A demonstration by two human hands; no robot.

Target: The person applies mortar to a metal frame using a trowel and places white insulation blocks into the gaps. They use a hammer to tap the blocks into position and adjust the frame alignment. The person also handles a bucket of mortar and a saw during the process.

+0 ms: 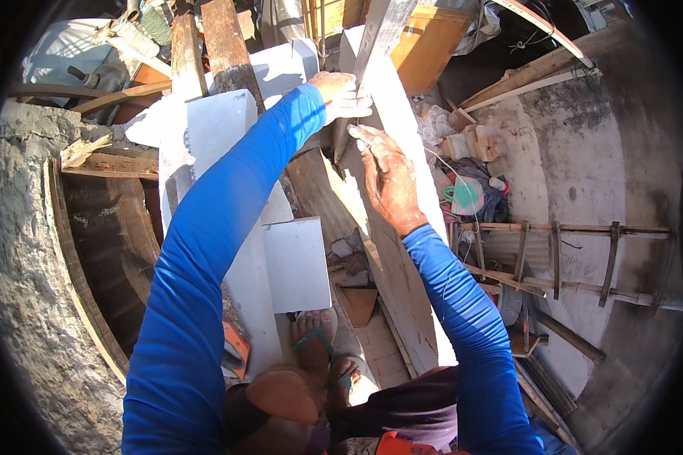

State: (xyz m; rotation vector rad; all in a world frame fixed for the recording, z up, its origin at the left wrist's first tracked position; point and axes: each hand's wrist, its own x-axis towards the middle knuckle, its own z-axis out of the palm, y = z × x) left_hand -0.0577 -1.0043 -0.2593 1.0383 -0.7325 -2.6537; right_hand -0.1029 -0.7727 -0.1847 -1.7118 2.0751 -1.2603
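My left hand (340, 97) reaches far forward, its fingers stretched out to the right against the lower part of a long grey metal bar (379, 34). Just nearer to me, my right hand (387, 173) has its fingers extended toward the bar's lower end, over a long pale board (398, 280). Neither hand is wrapped round anything that I can see. Whether the right fingertips touch the bar or the board is hard to tell. The board runs from the top of the view down toward my legs, its right face glaring in the sun.
White blocks (300, 265) and slabs lie left of centre, with an orange-handled tool (235, 350) beside them. Weathered timbers (226, 49) lean at the top. A wooden ladder-like frame (558, 258) stands right, near a stained wall (577, 144). My sandalled feet (315, 341) are below.
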